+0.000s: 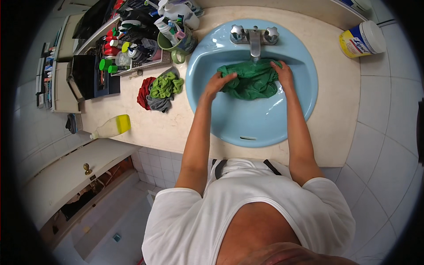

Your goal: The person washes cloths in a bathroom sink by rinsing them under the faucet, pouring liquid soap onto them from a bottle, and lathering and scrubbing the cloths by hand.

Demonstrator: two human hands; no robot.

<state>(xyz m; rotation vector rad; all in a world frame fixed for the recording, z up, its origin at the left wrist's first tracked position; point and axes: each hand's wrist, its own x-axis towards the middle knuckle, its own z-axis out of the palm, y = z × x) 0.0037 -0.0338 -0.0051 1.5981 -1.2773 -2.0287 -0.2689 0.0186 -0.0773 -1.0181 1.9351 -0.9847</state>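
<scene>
White shirt [176, 225] at six o'clock. Green cloth [252, 81] in blue basin [249, 126], towards twelve o'clock, beneath tap [255, 42]. Left hand [215, 84], fingers pinching its nine-o'clock end; right hand [285, 75], fingers pinching its two-o'clock edge.

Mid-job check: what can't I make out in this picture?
All in the head view:
- The part of the blue basin beneath the green cloth: hidden by that cloth.
- Some fingertips of the left hand: hidden by the cloth and the hand itself.
- Part of the gray cloth: covered by the lime-green cloth.
</scene>
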